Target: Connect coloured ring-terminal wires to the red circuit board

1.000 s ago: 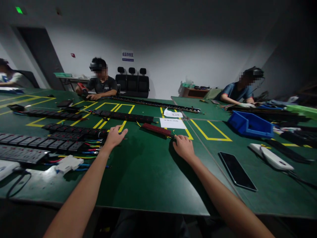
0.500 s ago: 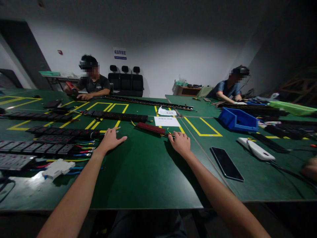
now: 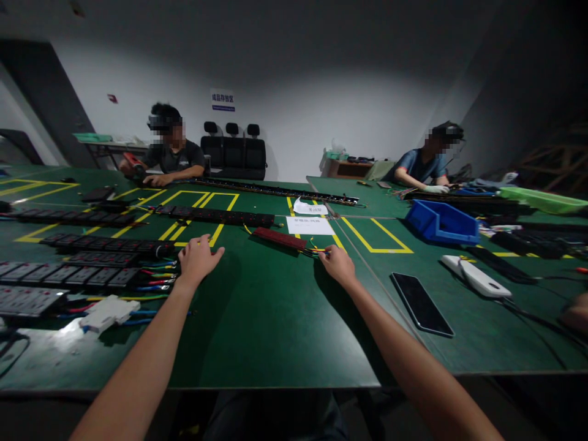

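My left hand (image 3: 197,263) lies palm down with its thumb spread, against the right end of a black power strip (image 3: 108,242). Its fingertips are partly hidden from me. My right hand (image 3: 339,266) is closed with its fingers on the thin coloured wires (image 3: 315,250) at the right end of a short dark-red strip (image 3: 279,238). Below my left hand, more power strips (image 3: 73,274) with coloured leads lie side by side, near a white plastic part (image 3: 109,312).
A phone (image 3: 421,304), a white device with a cable (image 3: 474,276) and a blue bin (image 3: 441,222) are on the right. Paper labels (image 3: 311,225) lie ahead. Across the green table (image 3: 271,318), two people work, one holding a red tool (image 3: 133,163).
My left hand has moved left, and the black power strip beside it has slid slightly left. My right hand has shifted a little right, showing more of the wires.
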`<action>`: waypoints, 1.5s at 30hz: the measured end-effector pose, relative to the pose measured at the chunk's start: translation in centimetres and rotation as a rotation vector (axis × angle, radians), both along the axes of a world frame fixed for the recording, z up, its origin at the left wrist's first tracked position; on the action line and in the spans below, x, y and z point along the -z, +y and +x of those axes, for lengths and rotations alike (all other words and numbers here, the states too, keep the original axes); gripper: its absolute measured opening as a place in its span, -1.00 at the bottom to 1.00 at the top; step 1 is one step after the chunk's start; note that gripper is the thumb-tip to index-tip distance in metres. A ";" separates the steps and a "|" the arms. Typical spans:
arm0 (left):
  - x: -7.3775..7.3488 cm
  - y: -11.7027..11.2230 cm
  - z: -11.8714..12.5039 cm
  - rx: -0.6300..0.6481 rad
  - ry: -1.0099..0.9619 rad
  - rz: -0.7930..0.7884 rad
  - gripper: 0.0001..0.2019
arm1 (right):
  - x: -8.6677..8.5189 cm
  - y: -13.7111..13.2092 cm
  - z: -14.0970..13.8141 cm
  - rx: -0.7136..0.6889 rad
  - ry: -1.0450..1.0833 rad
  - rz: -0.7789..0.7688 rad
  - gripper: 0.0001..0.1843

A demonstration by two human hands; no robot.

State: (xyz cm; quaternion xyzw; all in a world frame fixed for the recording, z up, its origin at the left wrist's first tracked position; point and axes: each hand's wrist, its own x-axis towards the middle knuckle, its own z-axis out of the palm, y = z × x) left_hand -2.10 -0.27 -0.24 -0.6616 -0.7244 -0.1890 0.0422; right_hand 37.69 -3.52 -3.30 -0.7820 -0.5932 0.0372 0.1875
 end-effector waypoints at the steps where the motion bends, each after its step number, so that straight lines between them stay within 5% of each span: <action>1: -0.1 -0.1 0.2 0.013 0.010 0.003 -0.35 | 0.1 0.1 0.1 0.000 0.023 -0.008 -0.60; 8: -1.0 -0.8 1.1 0.035 0.017 0.160 -0.40 | 0.6 0.7 0.7 -0.008 0.137 0.015 -0.51; 16: -1.1 -0.7 1.6 0.131 -0.018 0.362 -0.57 | 0.6 0.6 0.6 -0.056 0.164 0.021 -0.78; 21: -0.9 -0.5 1.5 0.144 -0.028 0.421 -0.62 | -0.2 -0.7 -0.8 -0.126 -0.002 0.166 -0.86; 36: -0.5 -1.4 3.8 0.384 0.027 0.347 -0.68 | -1.3 -2.5 -3.4 -0.406 0.348 0.128 -0.82; 41: -0.3 -1.3 3.8 0.417 0.035 0.317 -0.69 | -1.5 -2.3 -3.5 -0.432 0.260 0.077 -0.60; 45: -0.3 -1.3 3.8 0.435 0.029 0.304 -0.70 | -1.4 -2.7 -3.8 -0.373 0.120 0.135 -0.65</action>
